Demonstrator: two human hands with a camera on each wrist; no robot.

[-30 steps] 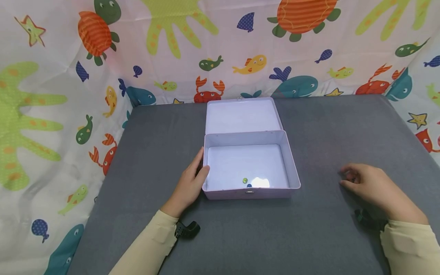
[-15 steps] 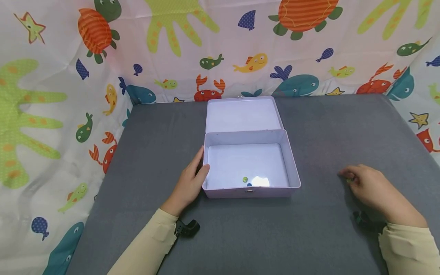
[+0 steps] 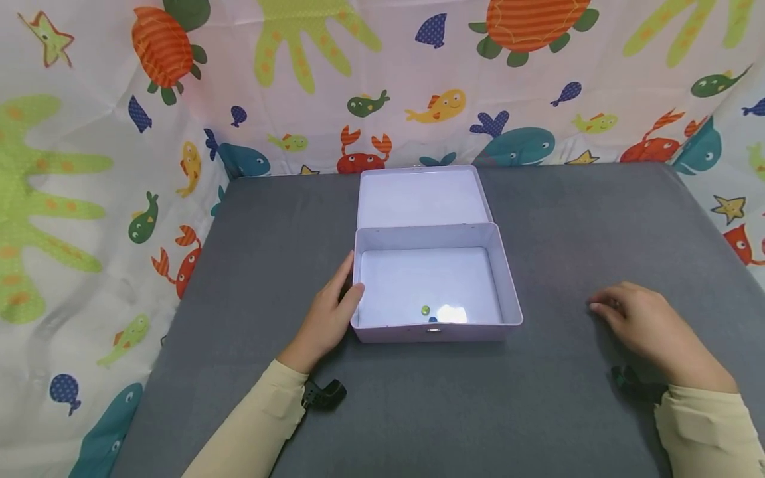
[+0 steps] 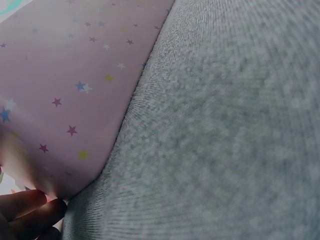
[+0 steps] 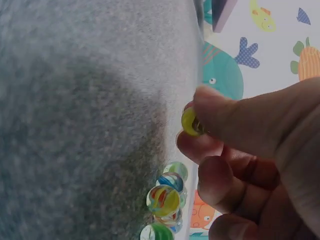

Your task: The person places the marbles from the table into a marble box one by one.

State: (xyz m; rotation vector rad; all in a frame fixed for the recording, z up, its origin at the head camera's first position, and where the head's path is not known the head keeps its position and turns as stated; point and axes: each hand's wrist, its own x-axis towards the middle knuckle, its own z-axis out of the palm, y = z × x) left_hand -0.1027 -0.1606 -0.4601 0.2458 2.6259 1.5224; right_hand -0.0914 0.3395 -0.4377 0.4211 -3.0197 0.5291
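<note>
My left hand [image 3: 323, 318] grips the left wall of a pale lilac tin box [image 3: 356, 332], thumb over the rim and fingers outside. The box's lid [image 3: 424, 196] is swung open behind it. Inside, near the front wall, lie a green marble [image 3: 425, 310] and a blue marble [image 3: 433, 319]. Right of the box, my right hand [image 3: 648, 325] pinches a yellow-green marble [image 5: 190, 122] between thumb and fingertips, clear in the right wrist view. Several more glass marbles, one yellow with red swirls [image 5: 163, 200], sit on the table by that hand; in the head view it hides them.
A grey cloth [image 3: 556, 411] covers the table. Behind and on both sides hangs a white curtain [image 3: 394, 63] printed with sea animals. Stars decorate the outside of the box [image 4: 65, 117] in the left wrist view. Dark cameras [image 3: 324, 396] are worn at the wrists.
A small green marble came into sight at my right fingers half a second ago; now the thumb covers it in the head view. My left hand keeps its hold on the box.
</note>
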